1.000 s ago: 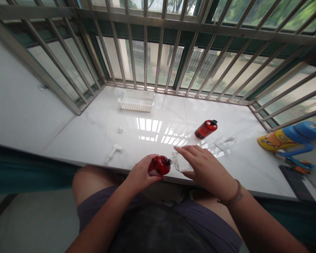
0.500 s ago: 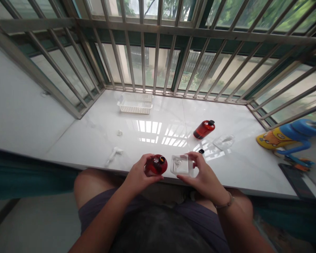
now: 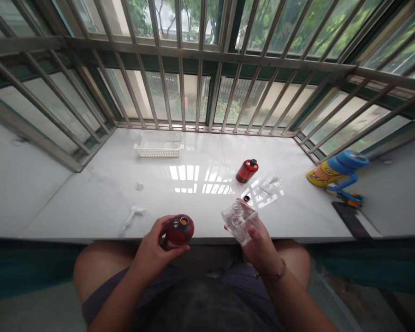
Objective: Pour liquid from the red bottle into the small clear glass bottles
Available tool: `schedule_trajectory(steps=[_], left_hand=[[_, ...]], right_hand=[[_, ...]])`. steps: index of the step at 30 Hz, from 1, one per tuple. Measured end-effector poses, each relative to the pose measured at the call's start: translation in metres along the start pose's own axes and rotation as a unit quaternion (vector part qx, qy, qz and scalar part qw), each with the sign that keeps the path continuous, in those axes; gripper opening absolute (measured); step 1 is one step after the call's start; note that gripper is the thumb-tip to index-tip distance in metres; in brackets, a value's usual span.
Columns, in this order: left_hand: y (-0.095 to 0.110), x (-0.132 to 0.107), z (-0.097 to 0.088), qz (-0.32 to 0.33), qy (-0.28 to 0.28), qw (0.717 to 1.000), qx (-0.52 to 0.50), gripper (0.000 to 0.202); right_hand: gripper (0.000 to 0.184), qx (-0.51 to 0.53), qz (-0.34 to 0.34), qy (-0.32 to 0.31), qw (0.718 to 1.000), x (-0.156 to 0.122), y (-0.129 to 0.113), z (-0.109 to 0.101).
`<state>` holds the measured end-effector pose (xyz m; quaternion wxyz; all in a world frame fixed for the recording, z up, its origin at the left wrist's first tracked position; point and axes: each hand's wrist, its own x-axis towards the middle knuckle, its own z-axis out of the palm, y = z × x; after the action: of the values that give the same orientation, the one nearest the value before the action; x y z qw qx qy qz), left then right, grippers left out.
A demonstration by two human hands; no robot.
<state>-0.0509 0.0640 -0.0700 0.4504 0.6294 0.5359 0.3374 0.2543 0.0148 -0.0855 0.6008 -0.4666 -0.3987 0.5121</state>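
Red bottle is grasped firmly in the left hand, held just over the front edge of the white marble sill. A clear square container is held tilted in the right hand, also near that edge. Farther back on the sill lie a small black cap, a second red bottle and a second clear container. The container's smooth faces could slip from a loosened grip, and anything dropped here could fall past the sill's edge. The cap could be knocked aside by a careless reach.
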Motion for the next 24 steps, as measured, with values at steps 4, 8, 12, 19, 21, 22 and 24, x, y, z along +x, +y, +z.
schedule_trajectory(steps=[4, 8, 12, 19, 21, 22, 24], left_hand=[[0.008, -0.004, 0.001, 0.02, -0.003, 1.0, 0.006, 0.074], [0.015, -0.006, 0.006, 0.048, -0.023, 0.998, 0.03, 0.076], [0.018, -0.008, 0.012, 0.052, -0.046, 0.997, 0.032, 0.079], [0.02, -0.011, 0.02, 0.047, -0.071, 0.996, 0.027, 0.082], [0.021, -0.011, 0.021, 0.047, -0.073, 0.996, 0.022, 0.082], [0.021, -0.011, 0.021, 0.047, -0.074, 0.996, 0.02, 0.081], [0.022, -0.011, 0.022, 0.05, -0.072, 0.996, 0.021, 0.082]], right_hand=[[0.083, -0.011, 0.015, -0.03, 0.999, -0.001, -0.011, 0.007], [0.068, 0.015, 0.065, -0.024, 0.997, -0.004, -0.018, 0.019], [0.062, -0.039, 0.05, -0.06, 0.996, -0.006, -0.022, 0.022], [0.061, -0.144, 0.021, -0.099, 0.984, -0.004, -0.041, 0.011], [0.06, -0.166, 0.001, -0.105, 0.981, -0.003, -0.047, 0.008], [0.06, -0.174, -0.007, -0.107, 0.979, -0.002, -0.05, 0.007], [0.057, -0.193, -0.015, -0.108, 0.975, -0.001, -0.054, 0.005]])
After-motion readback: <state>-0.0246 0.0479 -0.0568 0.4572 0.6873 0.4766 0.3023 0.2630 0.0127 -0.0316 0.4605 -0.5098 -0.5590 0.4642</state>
